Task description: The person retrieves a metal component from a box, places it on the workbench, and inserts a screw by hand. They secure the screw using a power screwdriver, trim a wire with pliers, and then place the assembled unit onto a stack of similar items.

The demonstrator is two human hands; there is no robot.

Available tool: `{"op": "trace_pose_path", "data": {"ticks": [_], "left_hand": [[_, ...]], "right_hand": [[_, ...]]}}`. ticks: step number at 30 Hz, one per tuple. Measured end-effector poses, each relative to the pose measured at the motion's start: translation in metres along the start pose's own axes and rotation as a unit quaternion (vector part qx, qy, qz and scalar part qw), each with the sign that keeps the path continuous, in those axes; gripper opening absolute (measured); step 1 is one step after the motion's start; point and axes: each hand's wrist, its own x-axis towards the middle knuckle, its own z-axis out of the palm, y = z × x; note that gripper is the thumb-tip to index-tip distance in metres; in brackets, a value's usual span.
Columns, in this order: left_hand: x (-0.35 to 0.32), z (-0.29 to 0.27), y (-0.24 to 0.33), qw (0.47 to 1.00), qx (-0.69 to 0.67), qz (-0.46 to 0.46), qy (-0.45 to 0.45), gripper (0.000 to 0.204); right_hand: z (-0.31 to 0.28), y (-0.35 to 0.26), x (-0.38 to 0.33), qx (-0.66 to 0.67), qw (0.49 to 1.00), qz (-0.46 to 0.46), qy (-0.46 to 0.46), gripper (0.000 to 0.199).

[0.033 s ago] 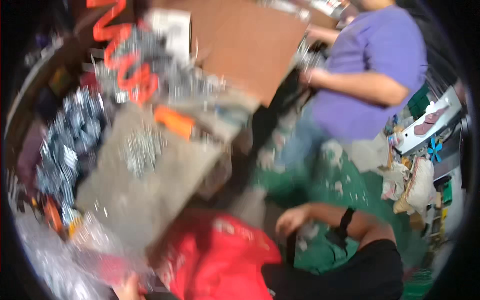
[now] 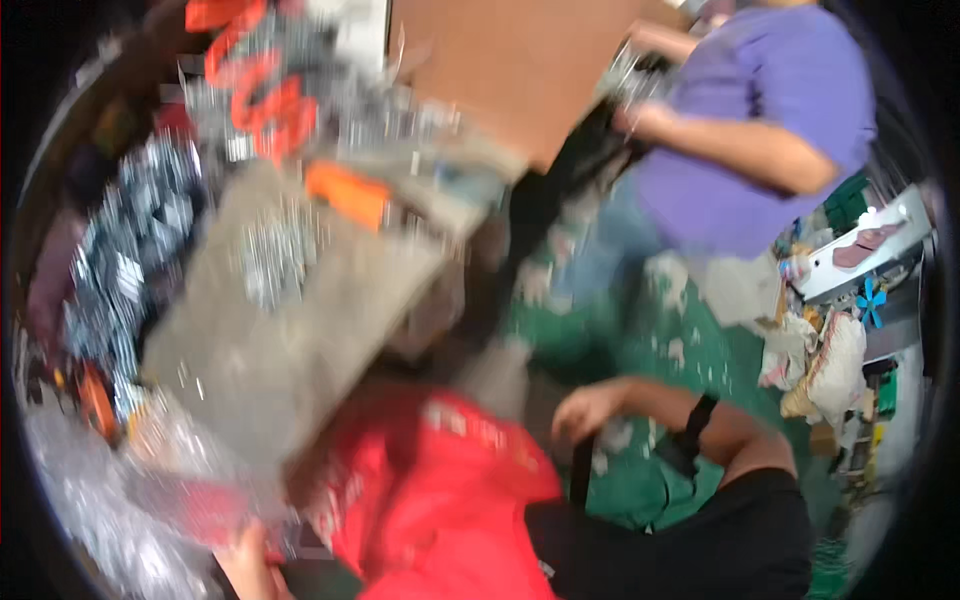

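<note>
My left hand is low at the left, beside crumpled clear plastic with something pinkish red under or behind it. Blur hides whether its fingers grip the plastic. My right hand hangs in front of my red garment, its fingers bent downward and smeared. A dark strap runs down just below those fingers; whether they hold it I cannot make out. On my right forearm sits a black band with a small dark device. A grey-brown worktable lies ahead, bearing a pile of small shiny pieces.
An orange block-like object lies at the table's far edge, near a red wavy strip. Dark shiny bagged items heap up at left. A person in a purple shirt stands by a brown board. White sacks sit right.
The view has tilted, so the table and most surroundings sit higher in the picture. Both my hands keep nearly the same pose. The person in purple appears slightly farther right.
</note>
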Motion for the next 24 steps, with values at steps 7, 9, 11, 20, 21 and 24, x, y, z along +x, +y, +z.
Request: {"op": "trace_pose_path", "data": {"ticks": [7, 9, 11, 20, 21, 24], "left_hand": [[0.011, 0.042, 0.015, 0.996, 0.051, -0.065, -0.047, 0.052], [0.008, 0.035, 0.009, 0.994, 0.034, -0.087, -0.059, 0.047], [0.004, 0.028, 0.003, 0.988, 0.048, -0.12, -0.087, 0.046], [0.006, 0.109, 0.03, 0.918, 0.145, -0.074, -0.361, 0.026], [0.007, 0.113, 0.042, 0.938, 0.107, -0.068, -0.323, 0.027], [0.043, 0.135, 0.065, 0.972, 0.058, 0.016, -0.227, 0.03]], "right_hand": [[-0.004, -0.008, -0.016, 0.206, 0.963, 0.171, 0.006, 0.033], [0.002, -0.001, -0.013, 0.2, 0.966, 0.162, -0.004, 0.033], [0.005, -0.004, -0.013, 0.207, 0.966, 0.153, 0.001, 0.033], [-0.009, -0.07, -0.042, 0.285, 0.822, -0.113, 0.481, 0.059], [-0.015, -0.084, -0.045, 0.272, 0.776, -0.197, 0.533, 0.061], [-0.036, -0.153, -0.051, 0.178, 0.692, -0.305, 0.629, 0.066]]}}
